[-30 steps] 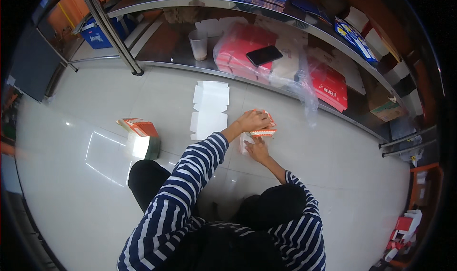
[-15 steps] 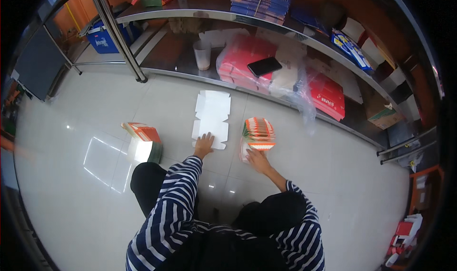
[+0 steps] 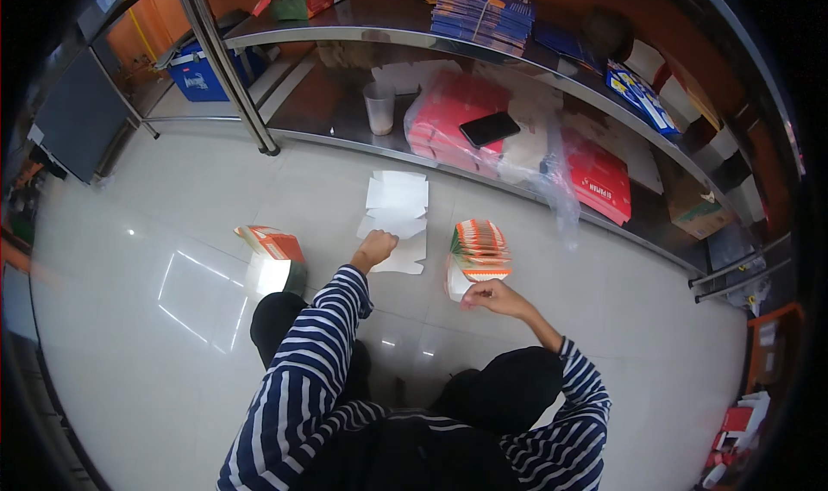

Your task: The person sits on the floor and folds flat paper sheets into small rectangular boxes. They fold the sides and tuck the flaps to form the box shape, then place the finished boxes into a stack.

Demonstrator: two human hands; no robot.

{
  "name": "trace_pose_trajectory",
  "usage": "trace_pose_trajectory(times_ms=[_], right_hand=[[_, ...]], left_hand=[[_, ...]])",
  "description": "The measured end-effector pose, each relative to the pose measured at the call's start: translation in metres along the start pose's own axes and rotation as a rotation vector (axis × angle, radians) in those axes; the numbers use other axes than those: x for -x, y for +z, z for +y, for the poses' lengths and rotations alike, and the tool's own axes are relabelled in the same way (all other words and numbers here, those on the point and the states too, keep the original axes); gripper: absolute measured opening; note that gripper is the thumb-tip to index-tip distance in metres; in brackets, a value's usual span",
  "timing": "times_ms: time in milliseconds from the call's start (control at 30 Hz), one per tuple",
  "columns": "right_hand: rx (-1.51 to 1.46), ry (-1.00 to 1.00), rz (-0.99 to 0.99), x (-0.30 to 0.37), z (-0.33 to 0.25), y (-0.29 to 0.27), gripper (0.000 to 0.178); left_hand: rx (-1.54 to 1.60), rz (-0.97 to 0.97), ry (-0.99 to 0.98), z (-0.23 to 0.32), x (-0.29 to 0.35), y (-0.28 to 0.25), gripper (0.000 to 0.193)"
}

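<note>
An unfolded white carton (image 3: 397, 193) lies on the floor in front of me, its panels creased and slightly raised near the hand. My left hand (image 3: 376, 248) is closed at its near left part, fingers curled over the card. To the right rests a row of overlapping orange, white and green folded cartons (image 3: 481, 248), a pale flap at the near end. Just at that flap my right hand (image 3: 502, 300) is closed in a pinch; whatever lies between the fingertips is too small to make out. Beside my left knee stands another group of orange and green cartons (image 3: 280, 248).
Ahead runs a metal-edged shelf (image 3: 345, 143) carrying a clear plastic cup (image 3: 379, 110), plastic-wrapped red boxes (image 3: 457, 116) and a black phone (image 3: 489, 129). Bundled blue cartons (image 3: 483, 15) sit on the upper shelf. A blue cooler (image 3: 200, 75) is at far left. Red and white items (image 3: 733, 431) lie lower right.
My left hand has gone from lying flat on the white carton to a closed grip, and the carton's panels have bent. My right hand has drawn back slightly toward me and pinched.
</note>
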State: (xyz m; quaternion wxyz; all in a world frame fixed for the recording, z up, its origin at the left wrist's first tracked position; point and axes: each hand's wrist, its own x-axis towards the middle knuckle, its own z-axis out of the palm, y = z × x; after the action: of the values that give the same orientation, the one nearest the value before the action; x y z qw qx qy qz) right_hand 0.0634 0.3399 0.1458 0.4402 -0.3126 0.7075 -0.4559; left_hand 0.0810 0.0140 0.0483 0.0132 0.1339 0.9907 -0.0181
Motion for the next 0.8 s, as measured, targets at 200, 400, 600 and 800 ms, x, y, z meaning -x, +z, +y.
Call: trace_pose_trajectory(times_ms=[200, 400, 600, 800], right_hand=[[0.128, -0.266, -0.098, -0.017, -0.073, -0.024, 0.024], [0.212, -0.251, 0.293, -0.047, -0.124, -0.029, 0.027], [0.443, -0.471, 0.563, -0.102, -0.134, -0.026, 0.023], [0.491, -0.368, 0.563, -0.143, -0.099, -0.018, 0.026]], left_hand=[[0.159, 0.181, -0.186, -0.017, -0.014, -0.052, 0.014], [0.673, 0.343, -0.131, -0.072, -0.023, -0.114, 0.026], [0.877, 0.47, -0.181, -0.096, -0.02, -0.137, 0.022], [1.313, 0.293, -0.269, -0.101, -0.017, -0.128, 0.027]])
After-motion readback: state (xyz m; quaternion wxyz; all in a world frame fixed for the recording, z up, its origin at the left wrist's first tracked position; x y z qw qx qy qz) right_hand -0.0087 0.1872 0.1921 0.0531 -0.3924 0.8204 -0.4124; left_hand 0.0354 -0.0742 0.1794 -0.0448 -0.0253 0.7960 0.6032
